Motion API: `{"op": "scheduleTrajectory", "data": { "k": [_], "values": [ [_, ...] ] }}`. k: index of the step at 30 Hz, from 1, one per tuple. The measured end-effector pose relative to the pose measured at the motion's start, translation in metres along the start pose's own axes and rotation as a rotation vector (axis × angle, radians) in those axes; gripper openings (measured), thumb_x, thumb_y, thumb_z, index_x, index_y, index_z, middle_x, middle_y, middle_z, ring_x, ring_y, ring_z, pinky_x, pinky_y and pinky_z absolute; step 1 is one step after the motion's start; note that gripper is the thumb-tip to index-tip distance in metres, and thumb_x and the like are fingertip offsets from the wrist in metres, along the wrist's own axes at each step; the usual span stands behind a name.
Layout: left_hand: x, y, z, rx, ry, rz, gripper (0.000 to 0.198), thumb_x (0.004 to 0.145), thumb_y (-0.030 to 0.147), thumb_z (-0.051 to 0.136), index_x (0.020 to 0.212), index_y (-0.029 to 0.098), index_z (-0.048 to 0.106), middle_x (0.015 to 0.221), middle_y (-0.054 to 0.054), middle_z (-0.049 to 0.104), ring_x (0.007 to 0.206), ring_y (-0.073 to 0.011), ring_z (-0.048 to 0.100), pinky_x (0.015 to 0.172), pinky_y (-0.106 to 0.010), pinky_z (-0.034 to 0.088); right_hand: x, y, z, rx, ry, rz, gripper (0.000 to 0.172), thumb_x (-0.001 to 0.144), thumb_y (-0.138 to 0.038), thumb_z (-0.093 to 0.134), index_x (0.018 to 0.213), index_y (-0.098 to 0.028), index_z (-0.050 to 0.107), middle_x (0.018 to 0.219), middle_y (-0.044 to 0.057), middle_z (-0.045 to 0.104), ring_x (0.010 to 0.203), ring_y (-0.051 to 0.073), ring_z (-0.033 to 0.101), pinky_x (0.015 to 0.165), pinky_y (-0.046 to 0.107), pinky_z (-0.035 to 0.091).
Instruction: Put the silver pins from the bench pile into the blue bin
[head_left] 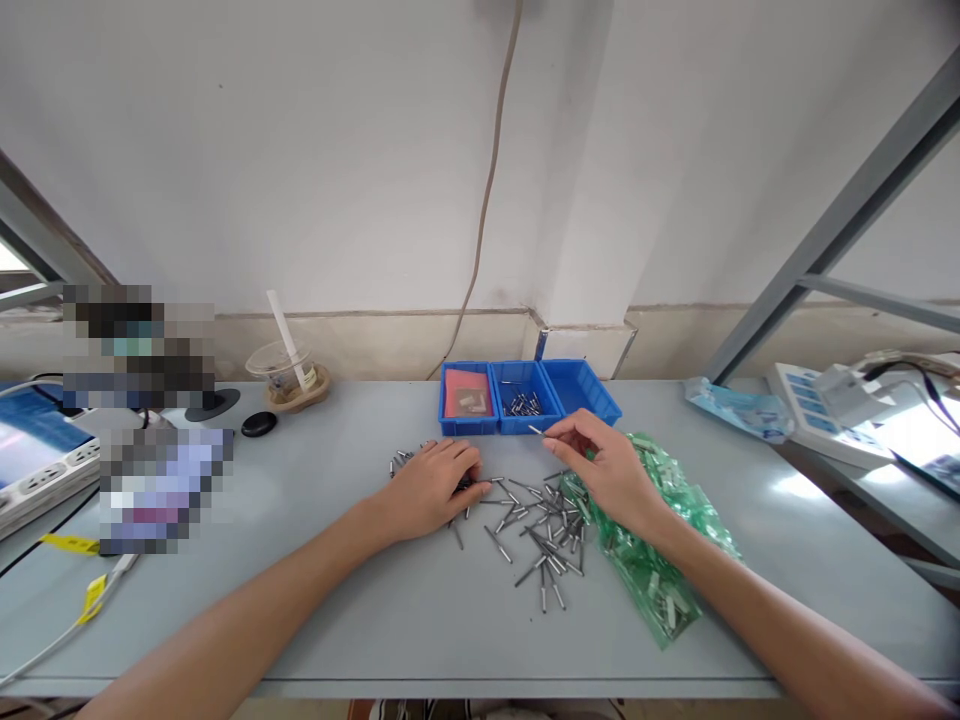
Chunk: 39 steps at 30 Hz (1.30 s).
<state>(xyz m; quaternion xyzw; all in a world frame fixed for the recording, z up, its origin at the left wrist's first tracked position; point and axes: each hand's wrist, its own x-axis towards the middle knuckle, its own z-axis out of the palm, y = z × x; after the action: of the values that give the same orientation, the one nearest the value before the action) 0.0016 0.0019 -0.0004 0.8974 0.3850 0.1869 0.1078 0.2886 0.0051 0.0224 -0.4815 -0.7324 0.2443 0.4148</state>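
Several small metal pins [541, 525] lie scattered on the grey table [390, 600]. My left hand [435, 485] rests palm down on the left part of the pile, fingers curled over some pins. My right hand [604, 465] is raised above the pile and pinches one thin pin [535, 430] between thumb and forefinger, its tip close to the front of the blue bins [527, 396]. The middle bin holds several pins, the left bin holds a pink sheet with small white parts, and the right bin looks empty.
A green plastic bag [660, 545] of small parts lies under my right forearm. A plastic cup with a straw [289, 368] and a black round object [259, 424] stand at the back left. Devices and cables [45, 470] lie at the left, a metal frame and equipment [847, 410] at the right.
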Motion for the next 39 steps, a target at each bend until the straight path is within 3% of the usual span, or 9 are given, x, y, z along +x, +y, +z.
{"op": "scheduleTrajectory", "data": {
  "k": [5, 9, 15, 20, 24, 29, 33, 39],
  "values": [
    [-0.0002, 0.0003, -0.0003, 0.005, -0.005, 0.004, 0.023, 0.109, 0.042, 0.053, 0.098, 0.022, 0.053, 0.101, -0.003, 0.064, 0.093, -0.0228, 0.059, 0.082, -0.035, 0.043, 0.0016, -0.0010, -0.0008, 0.213, -0.074, 0.173, 0.029, 0.101, -0.053, 0.062, 0.096, -0.025, 0.069, 0.081, 0.001, 0.061, 0.069, 0.018, 0.049, 0.063, 0.032, 0.040],
    [-0.0001, 0.0006, -0.0009, -0.001, -0.006, 0.003, 0.024, 0.110, 0.042, 0.053, 0.097, 0.022, 0.053, 0.102, -0.003, 0.065, 0.093, -0.0227, 0.059, 0.082, -0.036, 0.043, 0.0026, -0.0008, -0.0030, 0.421, -0.119, 0.279, 0.035, 0.101, -0.056, 0.062, 0.100, -0.023, 0.072, 0.084, 0.002, 0.060, 0.070, 0.016, 0.046, 0.064, 0.031, 0.038],
    [0.0001, 0.0009, -0.0009, -0.002, -0.015, -0.009, 0.023, 0.109, 0.041, 0.054, 0.098, 0.022, 0.053, 0.102, -0.003, 0.065, 0.093, -0.0227, 0.059, 0.083, -0.036, 0.044, 0.0038, -0.0005, -0.0042, 0.695, -0.194, 0.364, 0.031, 0.099, -0.052, 0.069, 0.104, -0.022, 0.074, 0.086, 0.001, 0.056, 0.070, 0.013, 0.043, 0.063, 0.029, 0.036],
    [0.0007, 0.0019, -0.0020, -0.001, -0.019, -0.008, 0.022, 0.109, 0.040, 0.055, 0.097, 0.022, 0.052, 0.102, -0.003, 0.064, 0.093, -0.0224, 0.059, 0.082, -0.036, 0.044, 0.0041, -0.0045, -0.0047, 0.784, -0.202, 0.370, 0.027, 0.098, -0.048, 0.073, 0.105, -0.022, 0.072, 0.088, 0.001, 0.055, 0.070, 0.013, 0.042, 0.063, 0.029, 0.036],
    [0.0005, 0.0017, -0.0022, -0.001, -0.013, -0.004, 0.023, 0.109, 0.041, 0.054, 0.097, 0.021, 0.053, 0.102, -0.003, 0.064, 0.093, -0.0219, 0.059, 0.082, -0.036, 0.044, 0.0024, -0.0067, -0.0037, 0.700, -0.171, 0.341, 0.026, 0.098, -0.049, 0.072, 0.103, -0.025, 0.066, 0.084, -0.001, 0.054, 0.070, 0.014, 0.044, 0.064, 0.029, 0.039],
    [0.0001, 0.0008, -0.0013, 0.000, -0.006, 0.003, 0.025, 0.110, 0.043, 0.052, 0.097, 0.021, 0.053, 0.101, -0.003, 0.064, 0.092, -0.0223, 0.059, 0.081, -0.036, 0.044, 0.0023, -0.0025, -0.0005, 0.373, -0.091, 0.247, 0.027, 0.100, -0.053, 0.066, 0.102, -0.026, 0.062, 0.076, -0.002, 0.055, 0.068, 0.017, 0.050, 0.066, 0.032, 0.044],
    [0.0003, 0.0008, -0.0013, -0.008, -0.001, 0.004, 0.026, 0.110, 0.044, 0.051, 0.097, 0.021, 0.054, 0.101, -0.004, 0.064, 0.092, -0.0226, 0.059, 0.081, -0.036, 0.044, 0.0030, 0.0023, 0.0009, 0.097, 0.006, 0.095, 0.024, 0.100, -0.050, 0.064, 0.100, -0.026, 0.065, 0.084, 0.002, 0.061, 0.072, 0.019, 0.053, 0.067, 0.035, 0.045],
    [-0.0001, 0.0013, -0.0017, -0.010, -0.001, -0.003, 0.023, 0.109, 0.042, 0.053, 0.098, 0.022, 0.053, 0.101, -0.003, 0.064, 0.093, -0.0222, 0.059, 0.082, -0.035, 0.045, 0.0008, 0.0017, 0.0003, -0.060, 0.023, -0.030, 0.011, 0.101, -0.037, 0.063, 0.098, -0.027, 0.065, 0.092, 0.004, 0.063, 0.080, 0.022, 0.057, 0.072, 0.037, 0.046]
  ]
}}
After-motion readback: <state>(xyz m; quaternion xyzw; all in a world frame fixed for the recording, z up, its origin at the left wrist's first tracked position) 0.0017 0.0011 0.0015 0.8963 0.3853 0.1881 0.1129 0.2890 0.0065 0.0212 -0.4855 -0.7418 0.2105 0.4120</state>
